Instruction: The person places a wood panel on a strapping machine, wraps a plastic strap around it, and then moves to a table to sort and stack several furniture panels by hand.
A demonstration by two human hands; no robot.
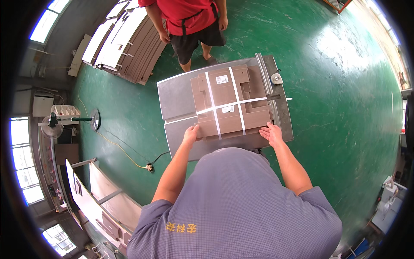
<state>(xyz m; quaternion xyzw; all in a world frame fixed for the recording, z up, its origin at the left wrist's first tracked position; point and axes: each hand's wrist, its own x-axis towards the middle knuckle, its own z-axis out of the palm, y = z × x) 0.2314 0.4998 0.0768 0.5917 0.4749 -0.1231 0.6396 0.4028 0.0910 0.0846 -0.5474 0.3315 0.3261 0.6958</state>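
A bundle of flat brown boards (222, 91), cut with notches and bound by white straps, lies on a grey worktable (177, 97). Two white labels show on its top. My left hand (190, 133) is closed at the bundle's near left corner, fingertips against the edge and partly hidden. At the near right corner is my right hand (272, 134), its fingers apart, close to or touching the edge; no grip shows. A metal rail (265, 75) runs along the table's right side, with a round tape-like roll (276, 79) beside it.
Across the table stands a person in a red shirt (187, 17), arms lowered. Stacked long boards (138, 47) are at far left. A fan (52, 126) stands left; a cable with a socket (149, 167) crosses the green floor. A rack with white panels (103, 190) is at near left.
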